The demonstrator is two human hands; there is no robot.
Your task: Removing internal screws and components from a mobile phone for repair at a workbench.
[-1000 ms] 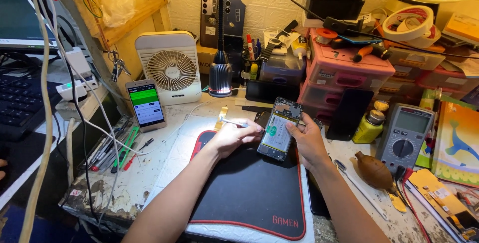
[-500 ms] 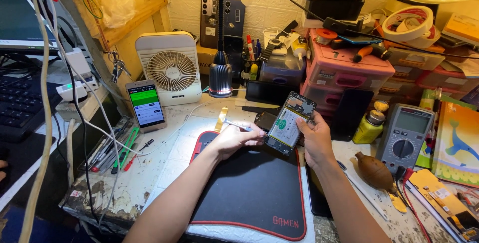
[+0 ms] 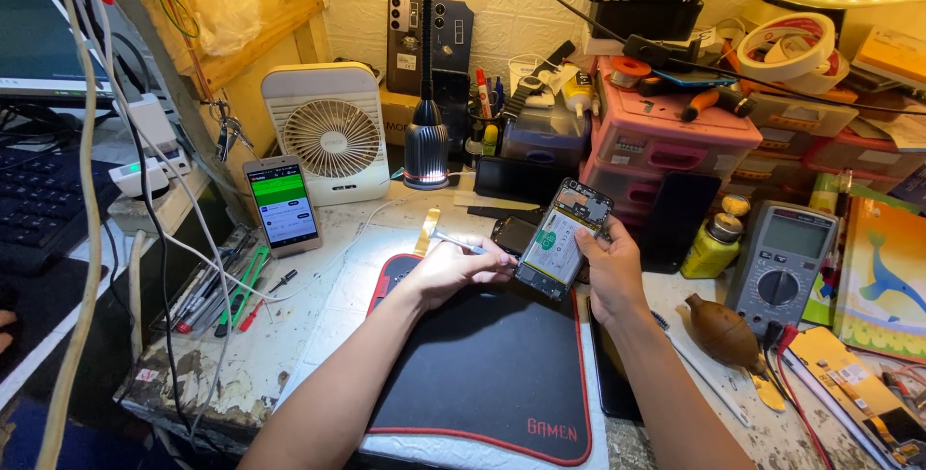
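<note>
Phone [image 3: 562,240], back cover off, stands tilted above the black mat [image 3: 482,373], gripped by the right hand [image 3: 608,272], while the left hand [image 3: 453,267] pinches what looks like tweezers [image 3: 453,238] just beside its left edge.

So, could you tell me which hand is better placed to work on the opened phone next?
Probably the left hand: it holds tweezers whose tip is beside the opened phone, while the right hand props that phone up.
</note>
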